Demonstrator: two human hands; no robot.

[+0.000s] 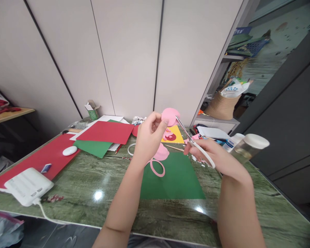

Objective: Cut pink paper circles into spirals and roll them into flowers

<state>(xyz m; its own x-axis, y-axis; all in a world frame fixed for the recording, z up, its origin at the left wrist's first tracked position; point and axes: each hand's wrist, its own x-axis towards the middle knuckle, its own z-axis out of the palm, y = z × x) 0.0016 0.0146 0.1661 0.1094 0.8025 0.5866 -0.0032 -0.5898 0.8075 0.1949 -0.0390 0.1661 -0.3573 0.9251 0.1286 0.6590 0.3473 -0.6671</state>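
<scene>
Between the thumb and fingers of my left hand (pixel 151 132) is a pink paper disc (pixel 169 116), raised above the table. My right hand (pixel 205 150) grips white-handled scissors (pixel 185 129), whose blade tips meet the disc's right edge. Below my hands, a pink paper ring (pixel 157 168) overlaps a green paper sheet (pixel 175 179). A scalloped pink paper piece (pixel 162 152) is partly hidden by my left wrist. Behind it, small pink pieces and a dark red shape lie on a yellow sheet (pixel 179 136).
Red paper (pixel 105 131), green paper and white sheets are stacked at the left. A white power bank (pixel 28 186) with a cable sits near the front left edge. At the right stands a clear jar with a white lid (pixel 257 141); a woven basket (pixel 223 105) is on the shelf behind.
</scene>
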